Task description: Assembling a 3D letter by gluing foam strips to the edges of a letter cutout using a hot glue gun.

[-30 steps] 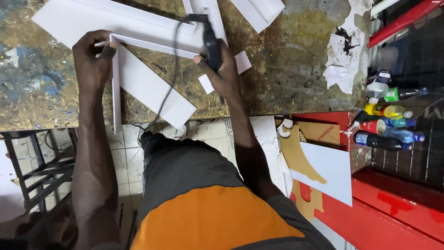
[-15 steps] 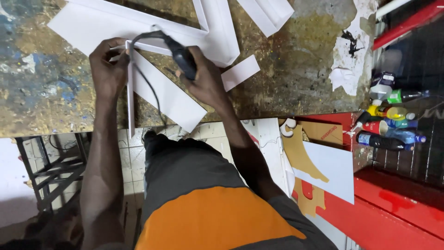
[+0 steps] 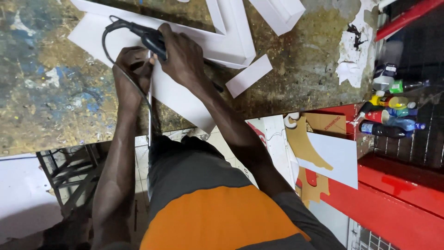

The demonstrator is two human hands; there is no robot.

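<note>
A worn, paint-stained tabletop (image 3: 51, 92) fills the left of the view. On it lies a large white sheet (image 3: 88, 34), and the left hand (image 3: 132, 76) presses down on this sheet, fingers curled together around a thin upright white strip (image 3: 150, 106) that stands on edge and runs back past the tabletop's near edge. Just beside it, touching, the right hand (image 3: 182, 58) is clamped around a black corded tool (image 3: 148, 37), whose black cable (image 3: 108, 51) loops out to the left and back under the left wrist. The right hand covers the tool's tip, so the working end cannot be seen. Further right lie a white angled frame piece (image 3: 233, 32), a small white offcut (image 3: 249, 75) and a white box-like piece (image 3: 280, 11). Torn white paper (image 3: 354, 55) clings near the tabletop's right end. Beyond it, bottles and cans (image 3: 393, 111) crowd beside a red shelf (image 3: 393, 203), with cardboard cutouts (image 3: 307, 143) and a white sheet of card (image 3: 335, 157) below.
</note>
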